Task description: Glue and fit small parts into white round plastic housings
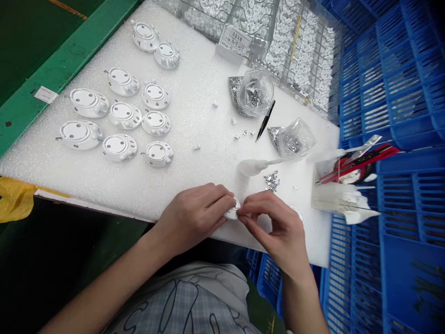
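Close to the table's front edge, my left hand [200, 211] has its fingers closed over the left side of a small white oval part [232, 211]. On the part's right side, my right hand [274, 222] pinches with thumb and forefinger; whatever is between those fingertips is too small to make out. Just beyond lies a white squeeze bottle [253, 167] with a thin nozzle. A pile of tiny shiny metal pieces [271, 181] sits right of it. Another white part [297, 213] is partly hidden behind my right hand.
Several white oval parts [125, 114] stand in rows at left. Two plastic bags [297, 139] of small metal pieces and black tweezers [265, 120] lie farther back. A tool holder [321, 195] stands at right, beside blue crates [399, 79]. Trays [295, 46] line the back behind a label card [233, 44].
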Motion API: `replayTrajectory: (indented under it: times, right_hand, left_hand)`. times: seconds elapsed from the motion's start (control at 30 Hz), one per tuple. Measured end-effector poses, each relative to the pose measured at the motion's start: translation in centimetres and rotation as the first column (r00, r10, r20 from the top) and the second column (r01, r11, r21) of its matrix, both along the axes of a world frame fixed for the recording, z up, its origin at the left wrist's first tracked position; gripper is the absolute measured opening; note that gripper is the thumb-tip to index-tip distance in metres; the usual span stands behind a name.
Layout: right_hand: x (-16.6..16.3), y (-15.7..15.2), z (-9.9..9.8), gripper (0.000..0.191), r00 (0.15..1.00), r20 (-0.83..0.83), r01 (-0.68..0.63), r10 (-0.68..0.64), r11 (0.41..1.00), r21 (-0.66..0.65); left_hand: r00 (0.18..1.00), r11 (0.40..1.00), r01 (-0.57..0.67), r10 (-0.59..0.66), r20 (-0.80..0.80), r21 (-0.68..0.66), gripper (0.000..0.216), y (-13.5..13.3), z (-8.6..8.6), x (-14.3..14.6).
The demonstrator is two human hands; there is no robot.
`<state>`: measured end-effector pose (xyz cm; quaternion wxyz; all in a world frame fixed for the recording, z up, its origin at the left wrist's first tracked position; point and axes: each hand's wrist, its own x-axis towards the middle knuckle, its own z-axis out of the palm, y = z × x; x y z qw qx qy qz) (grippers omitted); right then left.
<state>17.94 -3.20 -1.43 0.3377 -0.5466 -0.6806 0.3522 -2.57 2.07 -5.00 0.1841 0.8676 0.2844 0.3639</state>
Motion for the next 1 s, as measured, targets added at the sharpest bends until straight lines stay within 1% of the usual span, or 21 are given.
replayTrajectory:
  times: [0.07, 0.1, 0.13, 0.2, 0.27, 0.3, 0.33, 0.4, 0.47, 0.53, 0.63, 0.77, 0.87, 0.93, 1.0]
  right_hand:
    - [0.0, -0.3, 0.0, 0.023, 0.997, 0.065, -0.051, 0.043, 0.992, 0.116]
    - [-0.1, -0.4, 0.0, 0.024, 0.995, 0.081, -0.062, 0.051, 0.989, 0.137]
    - [-0.1, -0.6, -0.1, 0.023, 0.995, 0.087, -0.063, 0.052, 0.990, 0.125]
    - [-0.2, -0.7, -0.2, 0.016, 0.997, 0.070, -0.041, 0.038, 0.998, 0.044]
    - [-0.1, -0.8, -0.3, 0.009, 0.999, 0.034, -0.002, 0.002, 1.000, -0.025]
    - [-0.1, -0.8, -0.4, 0.008, 0.999, 0.039, 0.031, -0.030, 0.999, -0.030]
    - [0.0, -0.8, -0.5, 0.008, 0.994, 0.076, 0.075, -0.074, 0.997, -0.011]
    - [0.2, -0.9, -0.8, 0.007, 0.960, 0.226, 0.147, -0.163, 0.985, 0.086]
    - [0.4, -1.0, -1.1, 0.007, 0.903, 0.377, 0.145, -0.206, 0.972, 0.184]
    - [0.5, -1.2, -1.4, 0.008, 0.876, 0.439, 0.116, -0.201, 0.970, 0.212]
    - [0.7, -1.4, -1.2, 0.009, 0.880, 0.432, 0.123, -0.198, 0.973, 0.196]
    - [1.2, -1.4, -0.4, 0.009, 0.896, 0.404, 0.135, -0.183, 0.980, 0.145]
    - [1.6, -1.1, 0.0, 0.010, 0.907, 0.381, 0.138, -0.181, 0.981, 0.138]
    - [1.5, -0.8, 0.1, 0.011, 0.917, 0.355, 0.137, -0.181, 0.980, 0.147]
    - [1.1, -0.6, 0.1, 0.013, 0.929, 0.331, 0.118, -0.165, 0.980, 0.158]
  left_hand:
    - [1.000, 1.000, 0.007, -0.007, 0.005, -0.001, 0.014, 0.0, 0.0, 0.1]
    - [1.000, 1.000, 0.012, -0.012, 0.008, 0.003, 0.013, 0.0, 0.0, 0.1]
    - [1.000, 1.000, 0.017, -0.017, 0.010, 0.007, 0.013, 0.0, 0.0, 0.1]
    - [1.000, 1.000, 0.020, -0.021, 0.009, 0.006, 0.013, 0.0, 0.0, 0.1]
    - [1.000, 1.000, 0.016, -0.016, 0.011, -0.001, 0.012, 0.1, 0.0, 0.1]
    - [1.000, 1.000, 0.014, -0.014, 0.013, -0.009, 0.011, 0.1, 0.0, 0.1]
    - [1.000, 1.000, 0.012, -0.012, 0.016, -0.018, 0.010, 0.1, 0.0, 0.1]
    - [1.000, 0.999, 0.011, -0.011, 0.022, -0.034, 0.009, 0.1, 0.0, 0.0]
    - [1.000, 0.999, 0.007, -0.006, 0.024, -0.044, 0.009, 0.1, -0.1, -0.1]
    - [1.000, 0.999, 0.003, -0.002, 0.027, -0.043, 0.010, 0.0, -0.2, -0.1]
    - [0.999, 0.999, 0.006, -0.004, 0.032, -0.049, 0.010, 0.1, -0.4, -0.1]
    - [1.000, 0.998, 0.010, -0.009, 0.028, -0.057, 0.009, 0.2, -0.5, 0.0]
    - [0.999, 0.998, 0.009, -0.005, 0.053, -0.063, 0.009, 0.1, -0.3, -0.2]
    - [0.993, 0.995, -0.026, 0.036, 0.112, -0.092, 0.009, -0.1, -0.2, -0.3]
    - [0.975, 0.984, -0.105, 0.130, 0.181, -0.144, 0.012, -0.2, 0.0, -0.3]
